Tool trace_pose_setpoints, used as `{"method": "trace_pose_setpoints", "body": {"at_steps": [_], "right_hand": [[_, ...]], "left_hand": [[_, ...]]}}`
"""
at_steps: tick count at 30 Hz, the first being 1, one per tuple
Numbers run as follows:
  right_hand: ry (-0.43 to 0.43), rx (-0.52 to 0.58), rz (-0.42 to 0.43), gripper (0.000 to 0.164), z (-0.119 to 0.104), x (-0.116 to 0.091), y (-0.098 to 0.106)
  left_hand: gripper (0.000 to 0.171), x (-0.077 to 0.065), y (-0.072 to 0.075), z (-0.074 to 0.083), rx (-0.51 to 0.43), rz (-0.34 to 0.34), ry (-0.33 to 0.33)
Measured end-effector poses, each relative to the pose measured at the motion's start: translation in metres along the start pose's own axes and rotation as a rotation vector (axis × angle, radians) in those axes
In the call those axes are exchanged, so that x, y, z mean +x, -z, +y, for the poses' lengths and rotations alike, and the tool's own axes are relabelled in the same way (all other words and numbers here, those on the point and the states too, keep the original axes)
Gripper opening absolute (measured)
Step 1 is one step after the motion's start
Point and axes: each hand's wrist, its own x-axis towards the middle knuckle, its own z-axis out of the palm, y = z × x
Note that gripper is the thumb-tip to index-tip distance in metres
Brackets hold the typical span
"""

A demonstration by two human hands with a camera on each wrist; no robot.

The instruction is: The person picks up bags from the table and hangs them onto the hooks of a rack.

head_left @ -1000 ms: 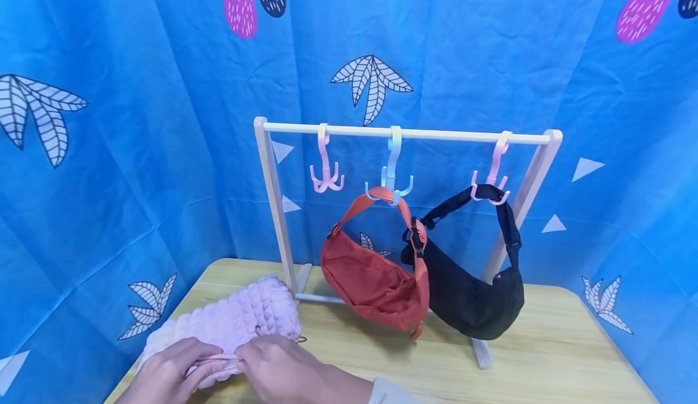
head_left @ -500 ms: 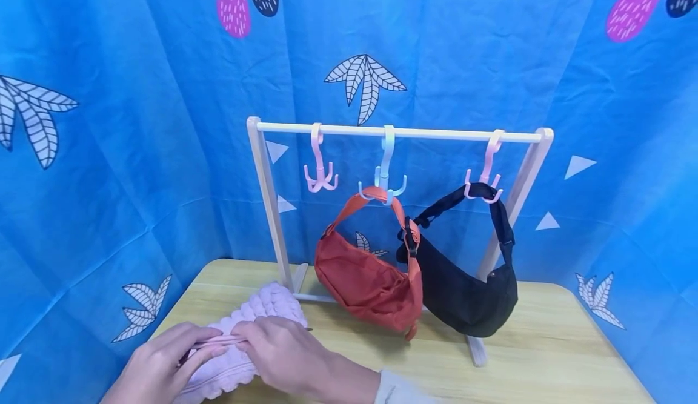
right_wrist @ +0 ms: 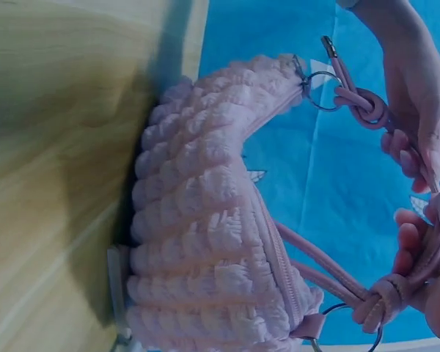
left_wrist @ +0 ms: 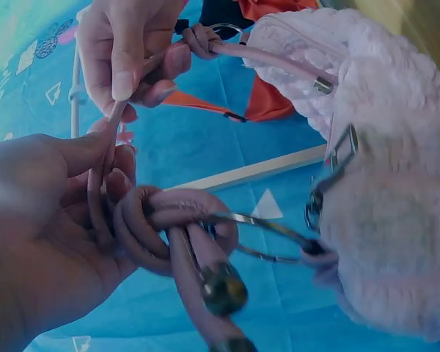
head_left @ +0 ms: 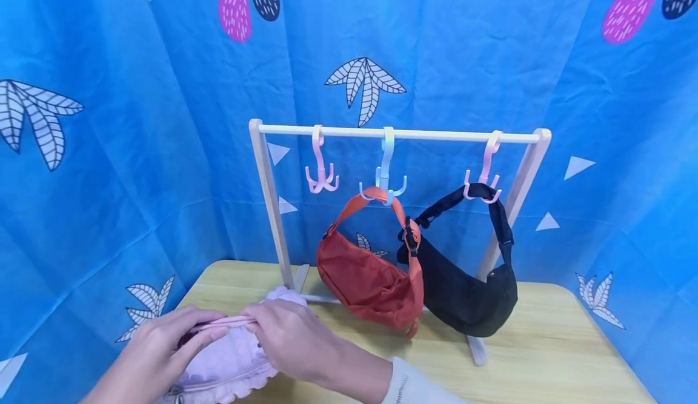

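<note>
A puffy, pale pink bag with a zip along its top is in front of me at the lower left. Its pink cord strap is knotted onto a metal ring at each end. My left hand holds this strap with thumb and fingers, just left of the middle. Beside it, my right hand pinches the strap too, only a short gap away. The right wrist view shows the bag's ribbed body hanging close over the wooden table, partly behind my hands in the head view.
Behind stands a rack carrying a pink hook on the left with nothing on it, a blue hook with a red bag, and another pink hook with a black bag. Blue curtain surrounds the wooden table.
Both hands have risen slightly and shifted, keeping the strap between them. The pink bag has tilted up, so its zip and a metal fitting show more. The rack's bags hang as before.
</note>
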Motion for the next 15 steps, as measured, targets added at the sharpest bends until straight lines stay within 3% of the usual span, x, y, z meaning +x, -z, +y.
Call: {"method": "trace_pose_setpoints", "body": {"at_steps": [8, 11, 15], "right_hand": [[-0.052, 0.08, -0.044, 0.02, 0.003, 0.004, 0.012], [-0.052, 0.076, -0.034, 0.019, 0.005, 0.007, 0.017], [-0.041, 0.06, -0.012, 0.017, 0.009, 0.009, 0.024]], "left_hand": [[0.011, 0.008, 0.01, 0.008, -0.094, -0.199, 0.298], [0.011, 0.013, 0.013, 0.009, -0.14, -0.228, 0.331], [0.014, 0.018, 0.014, 0.009, -0.176, -0.17, 0.242]]}}
